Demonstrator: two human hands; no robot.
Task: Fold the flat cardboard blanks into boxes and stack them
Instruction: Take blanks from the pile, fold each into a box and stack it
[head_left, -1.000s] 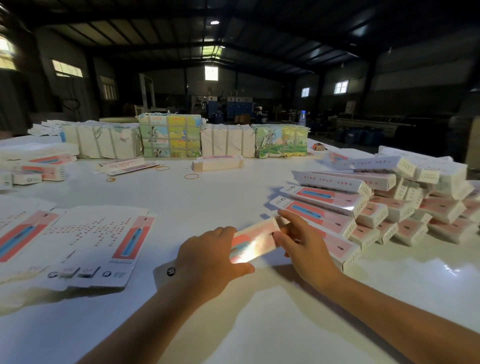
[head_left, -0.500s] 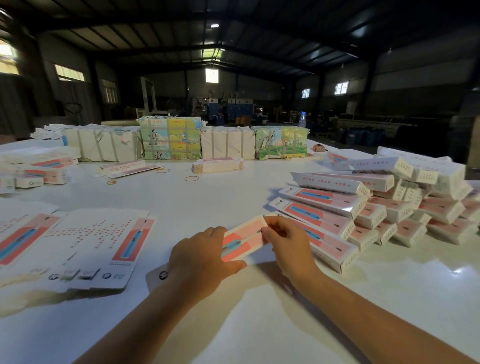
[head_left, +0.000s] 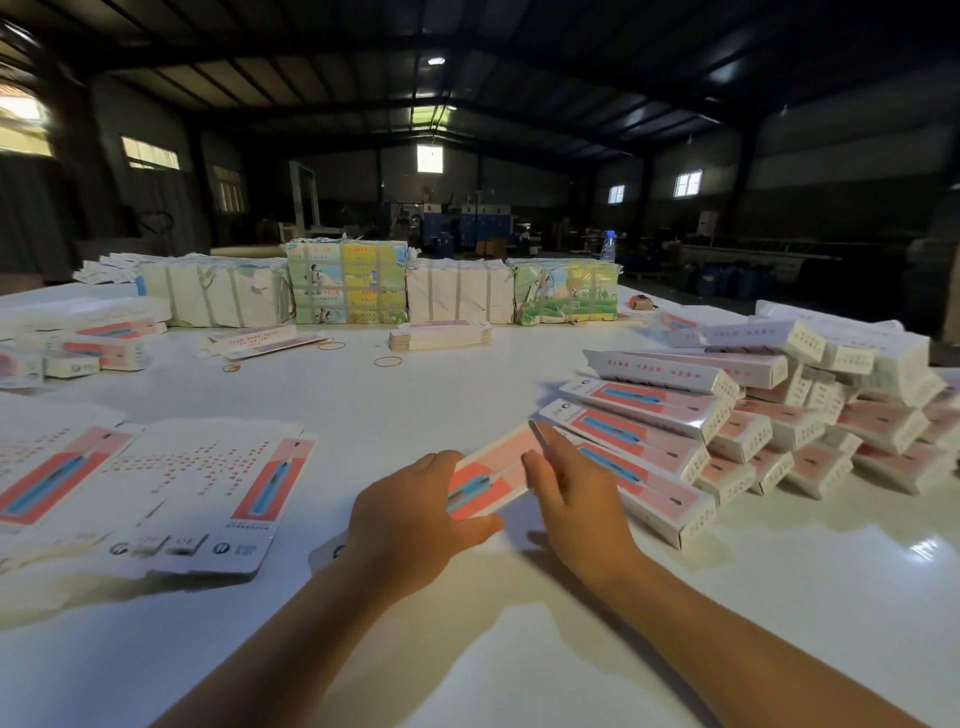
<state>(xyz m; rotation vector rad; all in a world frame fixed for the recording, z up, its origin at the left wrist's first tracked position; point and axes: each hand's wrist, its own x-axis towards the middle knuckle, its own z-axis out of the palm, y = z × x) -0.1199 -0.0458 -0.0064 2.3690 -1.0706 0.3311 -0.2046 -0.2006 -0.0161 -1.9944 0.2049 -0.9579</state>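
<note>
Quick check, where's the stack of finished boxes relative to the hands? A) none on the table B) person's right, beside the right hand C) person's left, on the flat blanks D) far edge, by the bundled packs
B: the finished boxes are piled on the person's right, next to the right hand; the flat blanks lie on the left.

Dim warehouse, bright white table, pretty contrasty shot.

Most of the light seems to come from small windows high on the far wall, like the square one above the table's far edge, plus one ceiling lamp higher up; roof and walls go nearly black. The table has a glare patch at its right edge and soft shadows under both forearms. Wide-angle bend shows toward the frame edges, the roof beams curve, and the printed sheets at the table's left look smeary and soft.
</note>
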